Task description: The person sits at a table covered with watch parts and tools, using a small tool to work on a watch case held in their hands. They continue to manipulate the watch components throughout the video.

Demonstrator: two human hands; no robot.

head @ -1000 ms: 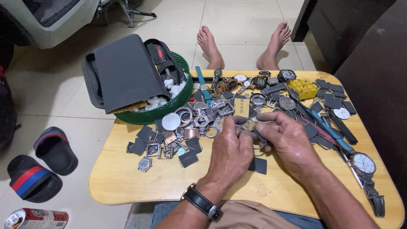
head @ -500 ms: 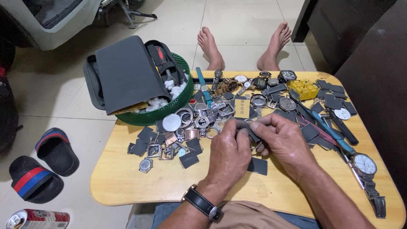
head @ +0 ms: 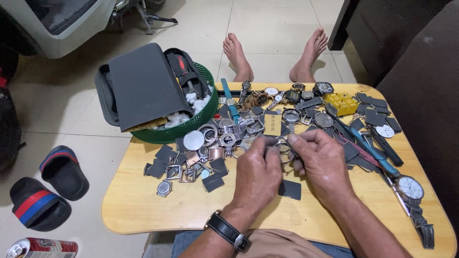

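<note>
My left hand (head: 258, 167): fingers curled closed, pinching a small round metal watch case (head: 283, 145) at its left edge; black-strapped wristwatch (head: 228, 232) on that wrist. My right hand (head: 325, 160): fingers bent shut on the same case from the right side. The case sits between both hands, just above the middle of the wooden table (head: 143, 205). Loose watch cases and bezels (head: 224, 138): heaped just beyond my hands. Dark flat squares (head: 289, 189): one lies below my hands, others scattered left. Green basket (head: 191, 126): far left corner, holding a grey pouch (head: 143, 86). Yellow box (head: 340, 103): far right.
</note>
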